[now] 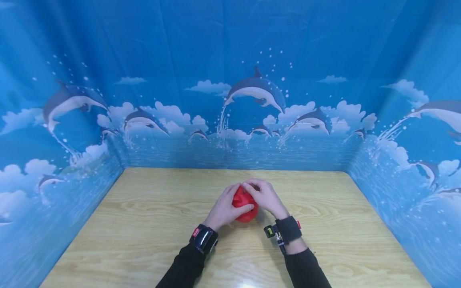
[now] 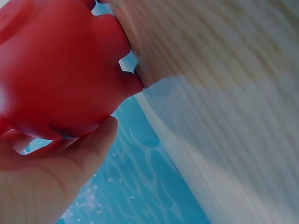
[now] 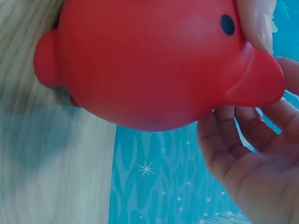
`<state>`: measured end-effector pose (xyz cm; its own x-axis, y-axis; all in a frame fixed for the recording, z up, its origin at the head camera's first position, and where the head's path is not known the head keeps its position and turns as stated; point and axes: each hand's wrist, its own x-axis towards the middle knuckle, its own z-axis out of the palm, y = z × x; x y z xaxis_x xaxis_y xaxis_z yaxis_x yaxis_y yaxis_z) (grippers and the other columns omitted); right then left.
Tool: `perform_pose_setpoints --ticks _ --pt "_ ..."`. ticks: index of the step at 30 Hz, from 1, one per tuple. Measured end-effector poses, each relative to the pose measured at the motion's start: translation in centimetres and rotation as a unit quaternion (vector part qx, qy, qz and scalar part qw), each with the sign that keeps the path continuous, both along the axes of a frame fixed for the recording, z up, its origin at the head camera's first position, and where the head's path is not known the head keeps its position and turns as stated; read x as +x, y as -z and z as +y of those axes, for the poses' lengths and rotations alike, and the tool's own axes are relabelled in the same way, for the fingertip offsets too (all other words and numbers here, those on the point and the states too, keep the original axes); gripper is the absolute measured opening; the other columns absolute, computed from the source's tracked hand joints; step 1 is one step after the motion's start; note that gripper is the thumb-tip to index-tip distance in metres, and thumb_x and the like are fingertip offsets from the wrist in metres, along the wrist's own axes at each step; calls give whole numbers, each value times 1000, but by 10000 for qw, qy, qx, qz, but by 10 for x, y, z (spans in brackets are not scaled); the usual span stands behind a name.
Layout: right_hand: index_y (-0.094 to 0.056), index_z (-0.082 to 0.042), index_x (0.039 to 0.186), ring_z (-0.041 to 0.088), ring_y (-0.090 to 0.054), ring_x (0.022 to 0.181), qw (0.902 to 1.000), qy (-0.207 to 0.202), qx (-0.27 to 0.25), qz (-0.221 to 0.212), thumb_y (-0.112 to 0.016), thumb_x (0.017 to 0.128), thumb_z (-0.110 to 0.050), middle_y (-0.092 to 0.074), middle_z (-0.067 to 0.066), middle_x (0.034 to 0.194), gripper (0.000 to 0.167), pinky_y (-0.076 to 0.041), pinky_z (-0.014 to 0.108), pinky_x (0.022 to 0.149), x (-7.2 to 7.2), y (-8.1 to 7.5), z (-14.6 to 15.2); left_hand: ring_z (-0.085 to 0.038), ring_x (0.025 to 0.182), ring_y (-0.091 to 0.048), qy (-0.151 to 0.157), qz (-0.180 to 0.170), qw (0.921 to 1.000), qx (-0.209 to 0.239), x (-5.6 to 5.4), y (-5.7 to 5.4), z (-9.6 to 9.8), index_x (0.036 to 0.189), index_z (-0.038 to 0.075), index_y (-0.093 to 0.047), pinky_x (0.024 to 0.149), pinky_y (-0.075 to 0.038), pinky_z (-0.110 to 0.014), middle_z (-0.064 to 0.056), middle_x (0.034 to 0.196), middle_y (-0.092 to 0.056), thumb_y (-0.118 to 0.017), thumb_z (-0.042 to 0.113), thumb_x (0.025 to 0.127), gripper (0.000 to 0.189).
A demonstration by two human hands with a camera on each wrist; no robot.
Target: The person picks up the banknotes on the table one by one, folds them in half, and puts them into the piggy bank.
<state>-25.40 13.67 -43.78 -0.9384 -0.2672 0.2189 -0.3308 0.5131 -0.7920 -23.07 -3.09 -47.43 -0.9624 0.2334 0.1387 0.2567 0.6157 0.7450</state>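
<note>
A glossy red piggy bank (image 1: 246,217) stands on the table between my two hands. My left hand (image 1: 224,207) grips it from the left, the thumb lying across its near side. At its upper right, my right hand (image 1: 265,198) holds it near an ear with thumb and fingers curled. Short feet show on the piggy bank (image 2: 60,65) in the left wrist view, with fingers of the left hand (image 2: 56,175) against its side. The right wrist view shows a black eye (image 3: 227,24) and a pointed ear (image 3: 259,84), with the right hand (image 3: 266,172) beside them.
The light wood-grain table (image 1: 151,224) spreads around the hands. Blue curtains (image 1: 194,40) printed with dolphins, clouds and water enclose its back and both sides. Black straps with small cameras (image 1: 204,239) sit on both wrists.
</note>
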Motion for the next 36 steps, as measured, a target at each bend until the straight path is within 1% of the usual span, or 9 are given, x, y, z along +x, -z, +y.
perform_pose_setpoints --ticks 5,14,19,21,27,31,36 --pt "-73 -12 111 18 -66 99 10000 -13 44 41 -60 98 -28 -72 5 108 25 -55 32 80 0 0 0 -23 121 -52 14 27 10000 -53 0 1 -1 151 24 -36 85 -57 -41 -5 145 -46 -70 61 80 87" --pt "-75 -10 108 22 -65 101 9998 43 127 173 -63 96 -24 -70 5 105 22 -55 39 87 1 0 -3 -25 122 -53 -2 -52 10000 -59 -1 0 0 152 21 -35 87 -57 -43 -7 147 -45 -69 62 80 89" --pt "-75 -10 108 24 -65 102 9997 -1 145 200 -64 95 -23 -69 6 105 21 -55 40 91 2 -1 -3 -25 122 -53 -1 -30 9999 -105 0 0 -1 152 20 -35 88 -57 -43 -7 148 -44 -68 63 81 89" --pt "-75 -10 108 23 -65 101 9997 -21 150 206 -65 95 -22 -69 6 105 20 -55 39 89 2 -1 -3 -25 122 -53 12 -17 9999 -110 0 1 -1 152 20 -35 88 -56 -43 -7 148 -44 -68 63 81 90" --pt "-75 -9 107 21 -64 95 9997 45 160 151 -67 93 -17 -68 6 105 18 -54 34 79 2 0 -3 -26 122 -53 5 -23 9999 -119 0 1 -1 153 20 -35 88 -57 -43 -7 149 -43 -68 63 81 90" --pt "-76 -10 105 21 -63 93 9996 160 173 127 -68 92 -16 -68 6 103 16 -54 33 77 2 0 -5 -25 121 -53 -4 -37 9999 -94 0 0 -1 152 20 -35 88 -57 -42 -7 148 -44 -68 64 81 90" --pt "-76 -12 101 19 -62 91 9987 386 189 267 -71 90 -14 -69 4 99 13 -54 32 77 1 3 -8 -24 120 -53 -11 -36 9999 -96 -1 1 -1 152 20 -36 87 -57 -41 -6 147 -44 -68 64 80 90"
